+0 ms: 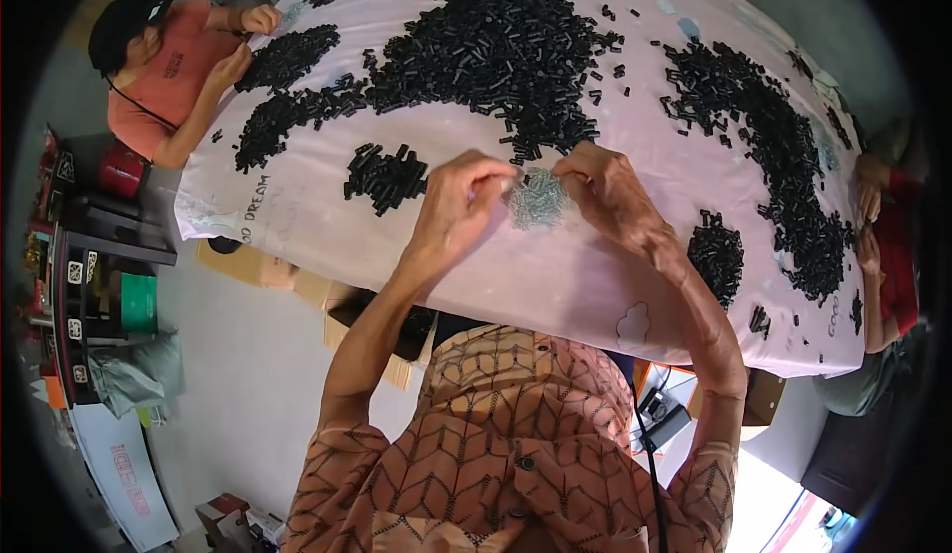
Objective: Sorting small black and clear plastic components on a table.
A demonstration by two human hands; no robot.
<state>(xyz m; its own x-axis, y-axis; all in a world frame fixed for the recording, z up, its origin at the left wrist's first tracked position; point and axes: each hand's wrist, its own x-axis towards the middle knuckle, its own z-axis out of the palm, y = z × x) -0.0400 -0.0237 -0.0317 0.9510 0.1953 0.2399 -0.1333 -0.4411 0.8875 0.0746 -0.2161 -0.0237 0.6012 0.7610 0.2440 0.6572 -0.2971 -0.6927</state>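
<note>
Both my hands are raised over the table's near side, one on each side of a small heap of thin silvery metal pieces (pixel 538 202). My left hand (pixel 458 204) is closed in a pinch at the heap's left edge; what its fingertips hold is too small to name. On the other side my right hand (pixel 613 194) also has its fingers pressed together, and anything between them is hidden. Left of my left hand lies a small pile of short black tubular parts (pixel 385 178). Just beyond my hands spreads a large mound of similar black parts (pixel 486 52).
A pale pink cloth (pixel 585 285) covers the table. More black parts form a long pile (pixel 769 126) at right and a smaller one (pixel 716 260) near my right forearm. One person (pixel 164 82) works at the far left, another (pixel 897 255) at the right edge.
</note>
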